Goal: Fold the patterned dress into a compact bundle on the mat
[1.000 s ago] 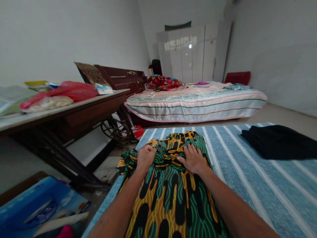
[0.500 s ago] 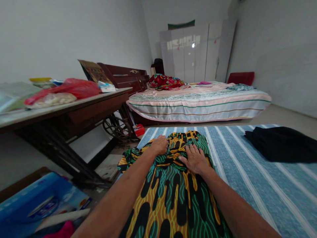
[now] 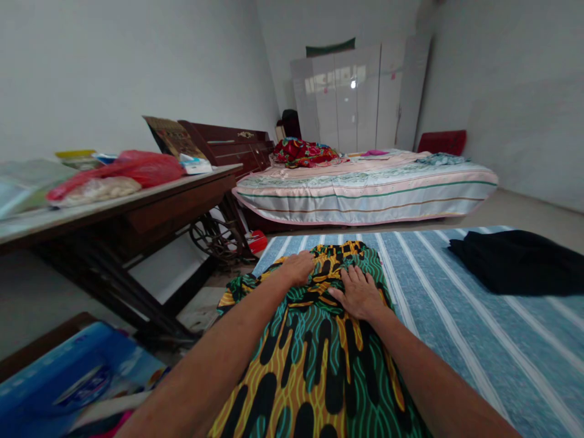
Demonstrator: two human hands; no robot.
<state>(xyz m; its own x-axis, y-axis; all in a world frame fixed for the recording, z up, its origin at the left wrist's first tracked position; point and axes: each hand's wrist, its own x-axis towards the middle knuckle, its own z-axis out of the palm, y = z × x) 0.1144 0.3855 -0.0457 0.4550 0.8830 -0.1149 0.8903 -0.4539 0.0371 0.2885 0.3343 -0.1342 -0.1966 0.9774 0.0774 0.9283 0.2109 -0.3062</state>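
A patterned cloth (image 3: 314,359) in green, orange and black lies spread lengthwise on a blue striped mattress (image 3: 456,328). My left hand (image 3: 298,267) is curled on a bunched fold near the cloth's far left end, gripping it. Just to its right, my right hand (image 3: 358,292) rests flat on the cloth with fingers stretched out, pressing it down. Both forearms reach forward over the fabric.
A black garment (image 3: 515,261) lies on the mattress at right. A wooden sewing table (image 3: 137,207) with a red bag (image 3: 137,167) stands at left. A bed (image 3: 365,188) and white wardrobe (image 3: 356,97) are beyond. A blue package (image 3: 68,383) sits at lower left.
My left hand has moved forward and right along the cloth's far end, from the left edge towards the middle. The right hand has stayed flat in place.
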